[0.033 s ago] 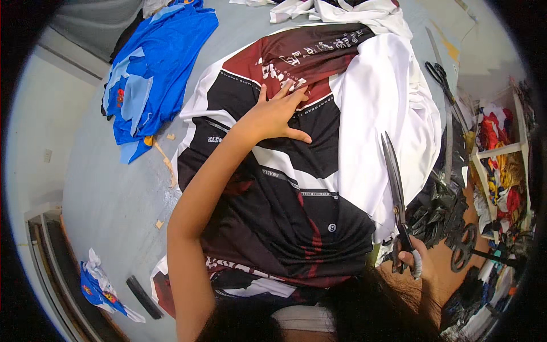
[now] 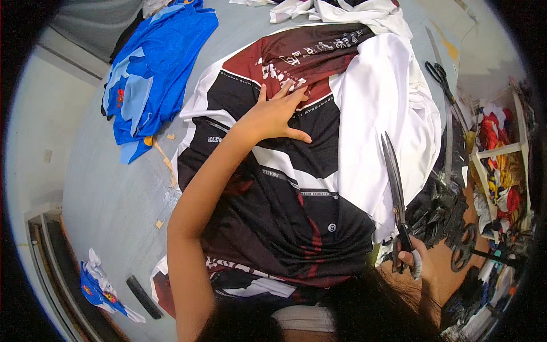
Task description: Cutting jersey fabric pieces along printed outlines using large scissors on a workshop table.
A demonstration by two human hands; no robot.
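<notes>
A large printed fabric panel (image 2: 296,228) in black, maroon and white spreads over the table in front of me. My left hand (image 2: 276,117) lies flat on its upper part, fingers spread, touching the maroon and black print. White fabric (image 2: 382,108) borders the print on the right and falls in loose folds. In my right hand (image 2: 419,259), low at the right, a pair of long fabric scissors (image 2: 394,188) is gripped by its dark handles. The blades point up and away over the white fabric, nearly closed. Dark hair covers part of my right forearm and the panel's near edge.
Blue fabric (image 2: 162,74) is heaped at the far left. Blue and white scraps (image 2: 105,288) and a dark strip (image 2: 143,297) lie near left. A second pair of scissors (image 2: 444,82) rests at the far right. Black plastic (image 2: 436,211) and a shelf of coloured cloth (image 2: 501,151) stand right.
</notes>
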